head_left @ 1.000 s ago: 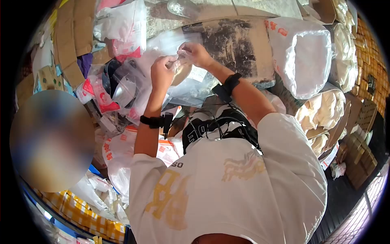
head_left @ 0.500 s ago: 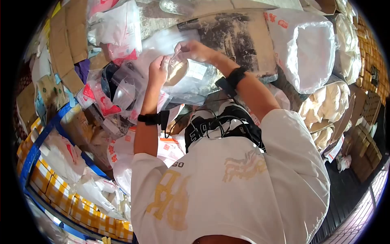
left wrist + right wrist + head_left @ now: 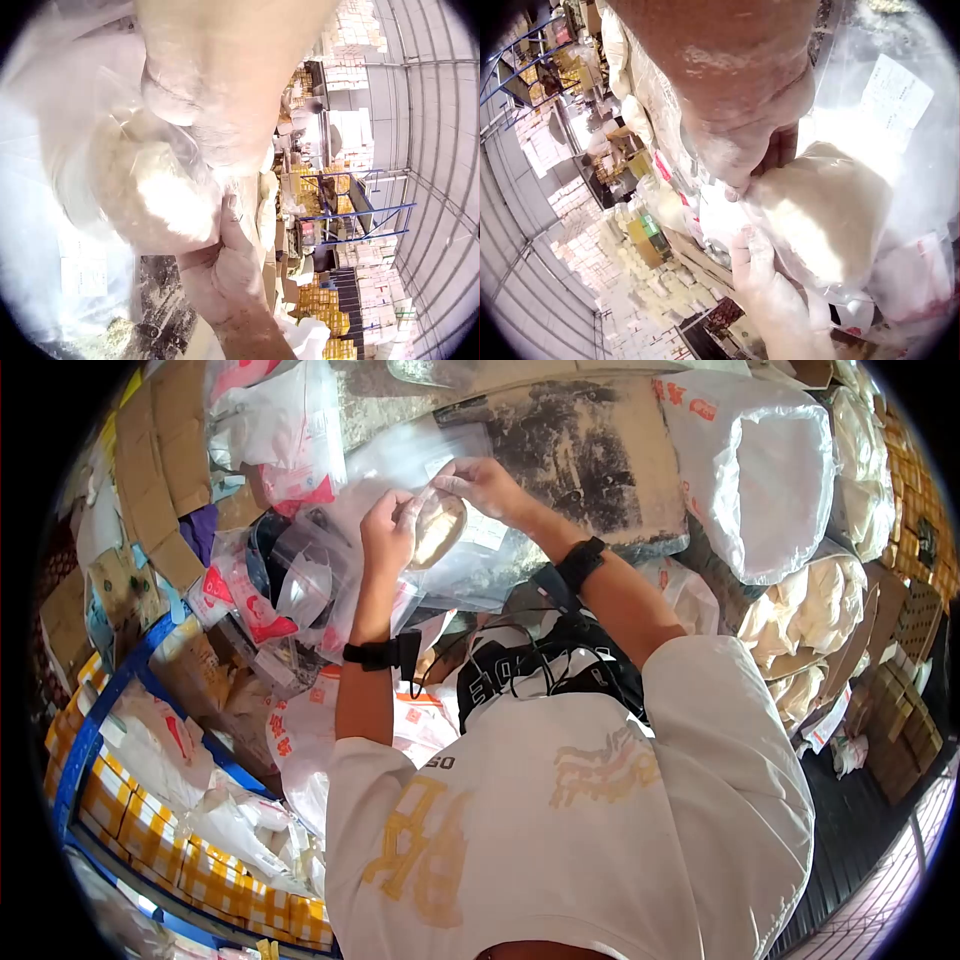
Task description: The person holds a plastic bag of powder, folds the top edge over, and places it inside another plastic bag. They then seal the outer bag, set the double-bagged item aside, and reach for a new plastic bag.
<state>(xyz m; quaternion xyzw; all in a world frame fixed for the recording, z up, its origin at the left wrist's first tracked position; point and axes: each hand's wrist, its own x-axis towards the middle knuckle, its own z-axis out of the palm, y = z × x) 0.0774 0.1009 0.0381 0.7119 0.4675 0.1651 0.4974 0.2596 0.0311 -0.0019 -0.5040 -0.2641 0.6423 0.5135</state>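
Observation:
A clear plastic bag (image 3: 438, 532) with pale powder in it hangs beneath both hands. My left hand (image 3: 388, 532) pinches its top edge on the left, thumb and fingers bent. On the right, my right hand (image 3: 484, 490) pinches the same edge, its fingertips close to the left ones. The left wrist view has the bulging filled bag (image 3: 161, 187) below the left hand (image 3: 217, 67), with the right hand (image 3: 232, 281) opposite. From the right wrist, the powder shows as a rounded lump in the bag (image 3: 821, 214). Pale dust coats the fingers of both hands.
Flat clear plastic bags (image 3: 465, 585) with a white label lie under the hands. To the right is a dusty dark-and-tan board (image 3: 580, 470), then a large open white sack (image 3: 690, 480). Crumpled red-and-white bags (image 3: 240, 590), cardboard (image 3: 160, 440) and a blue rail (image 3: 90, 730) stand left.
The fingertips drew apart along the bag's top edge, then came closer together again. The bag's powder now shows more fully below the hands. Both hands keep their pinch.

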